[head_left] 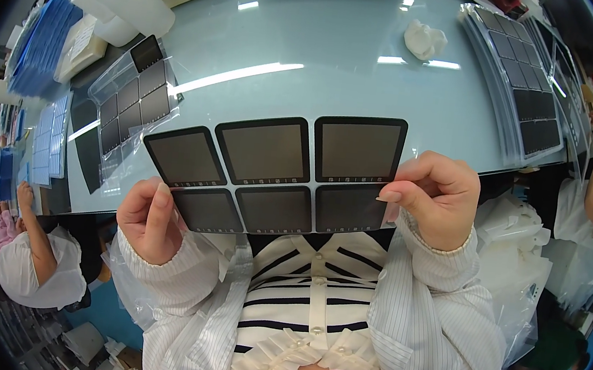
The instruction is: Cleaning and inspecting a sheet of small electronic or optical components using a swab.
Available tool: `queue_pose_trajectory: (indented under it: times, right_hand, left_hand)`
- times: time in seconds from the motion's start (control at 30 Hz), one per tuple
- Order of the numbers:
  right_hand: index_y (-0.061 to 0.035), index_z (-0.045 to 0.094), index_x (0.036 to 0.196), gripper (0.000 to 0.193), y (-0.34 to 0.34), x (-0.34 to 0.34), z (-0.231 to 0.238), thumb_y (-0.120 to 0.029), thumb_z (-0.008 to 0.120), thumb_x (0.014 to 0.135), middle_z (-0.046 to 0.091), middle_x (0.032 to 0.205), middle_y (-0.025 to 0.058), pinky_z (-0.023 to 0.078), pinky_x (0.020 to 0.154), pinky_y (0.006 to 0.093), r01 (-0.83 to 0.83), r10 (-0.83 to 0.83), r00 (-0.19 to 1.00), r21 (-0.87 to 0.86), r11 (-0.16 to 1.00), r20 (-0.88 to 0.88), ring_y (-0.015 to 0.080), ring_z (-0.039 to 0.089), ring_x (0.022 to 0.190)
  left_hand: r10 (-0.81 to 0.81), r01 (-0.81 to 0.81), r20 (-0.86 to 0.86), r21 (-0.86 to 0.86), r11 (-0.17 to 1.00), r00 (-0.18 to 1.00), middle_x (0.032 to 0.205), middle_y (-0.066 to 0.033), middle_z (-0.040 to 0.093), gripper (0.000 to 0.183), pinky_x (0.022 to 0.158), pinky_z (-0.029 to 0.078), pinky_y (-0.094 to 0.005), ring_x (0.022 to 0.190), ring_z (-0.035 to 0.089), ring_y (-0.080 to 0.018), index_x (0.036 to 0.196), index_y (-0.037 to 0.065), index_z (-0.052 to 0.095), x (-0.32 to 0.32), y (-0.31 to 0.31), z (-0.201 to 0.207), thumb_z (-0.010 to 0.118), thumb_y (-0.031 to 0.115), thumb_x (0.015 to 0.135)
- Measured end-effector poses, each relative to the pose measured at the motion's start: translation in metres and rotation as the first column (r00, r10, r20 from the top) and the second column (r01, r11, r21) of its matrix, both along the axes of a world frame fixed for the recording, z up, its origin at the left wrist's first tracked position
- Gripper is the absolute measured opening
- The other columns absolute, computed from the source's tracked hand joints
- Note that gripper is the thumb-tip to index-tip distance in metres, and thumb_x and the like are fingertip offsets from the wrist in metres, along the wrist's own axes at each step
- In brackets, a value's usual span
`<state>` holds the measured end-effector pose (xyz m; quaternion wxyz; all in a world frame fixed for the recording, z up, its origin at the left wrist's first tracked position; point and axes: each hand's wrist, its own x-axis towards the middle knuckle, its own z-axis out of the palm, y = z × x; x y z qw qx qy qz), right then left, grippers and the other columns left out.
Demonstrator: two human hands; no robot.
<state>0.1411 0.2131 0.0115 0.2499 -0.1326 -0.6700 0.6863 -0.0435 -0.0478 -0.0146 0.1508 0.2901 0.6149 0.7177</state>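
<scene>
Between my hands, over the near edge of the table, is a sheet of dark rectangular panels [262,150] in two rows. Each panel has rounded corners, a black border and a row of small pale marks along its lower edge. My left hand [152,219] pinches the sheet's lower left corner between thumb and fingers. On the opposite side my right hand [441,200] grips the right edge, its thumb on the face and its other fingers partly hidden. The sheet is tilted, with its upper row farther from me.
At the left lies a clear tray of similar panels [129,104]. White plastic containers [129,0] and a stack of blue sheets [45,43] stand beyond. A stack of panel sheets [518,67] lies at right; a crumpled white wad [424,39] lies far back. Co-workers sit at both sides.
</scene>
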Motion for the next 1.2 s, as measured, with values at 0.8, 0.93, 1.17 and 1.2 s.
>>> queue_pose_trajectory:
  times: [0.8, 0.93, 1.17, 1.2]
  right_hand:
    - [0.0024, 0.065, 0.085, 0.006, 0.013, -0.031, 0.017, -0.004, 0.066, 0.084, 0.061, 0.067, 0.0032, 0.037, 0.044, 0.0172, 0.167, -0.154, 0.967, 0.048, 0.985, -0.202, 0.0052, 0.051, 0.049]
    - [0.0008, 0.064, 0.08, 0.007, 0.012, -0.034, 0.017, -0.005, 0.066, 0.084, 0.054, 0.067, 0.0018, 0.032, 0.045, 0.0176, 0.177, -0.165, 0.975, 0.075, 0.981, -0.152, 0.0051, 0.045, 0.05]
    - [0.0025, 0.064, 0.082, 0.006, 0.015, -0.033, 0.019, -0.003, 0.065, 0.083, 0.055, 0.07, 0.0042, 0.03, 0.043, 0.0184, 0.137, -0.126, 0.987, 0.108, 0.985, -0.104, 0.0056, 0.041, 0.048]
    - [0.0025, 0.064, 0.082, 0.006, 0.016, -0.034, 0.018, -0.003, 0.065, 0.083, 0.055, 0.07, 0.0042, 0.03, 0.043, 0.0184, 0.135, -0.123, 0.987, 0.111, 0.985, -0.108, 0.0056, 0.041, 0.048]
  left_hand:
    - [-0.123, 0.095, -0.162, -0.167, 0.981, 0.979, 0.062, -0.0019, 0.051, 0.021, 0.053, 0.03, -0.0226, 0.056, 0.041, -0.0084, 0.07, -0.002, 0.054, -0.004, 0.009, -0.003, 0.056, 0.009, 0.088]
    - [-0.057, 0.035, -0.139, -0.156, 0.987, 0.989, 0.058, -0.0005, 0.047, 0.025, 0.049, 0.026, -0.023, 0.053, 0.037, -0.007, 0.065, -0.002, 0.052, -0.002, 0.01, 0.001, 0.057, 0.009, 0.087]
    - [-0.057, 0.032, -0.146, -0.17, 0.985, 0.988, 0.06, 0.002, 0.047, 0.026, 0.054, 0.026, -0.0218, 0.056, 0.035, -0.0048, 0.065, -0.001, 0.05, -0.003, 0.007, 0.002, 0.052, 0.01, 0.089]
    - [-0.025, 0.003, -0.143, -0.156, 0.988, 0.989, 0.056, 0.0011, 0.046, 0.027, 0.049, 0.024, -0.0227, 0.052, 0.035, -0.0057, 0.063, -0.001, 0.051, -0.002, 0.009, 0.002, 0.056, 0.012, 0.087]
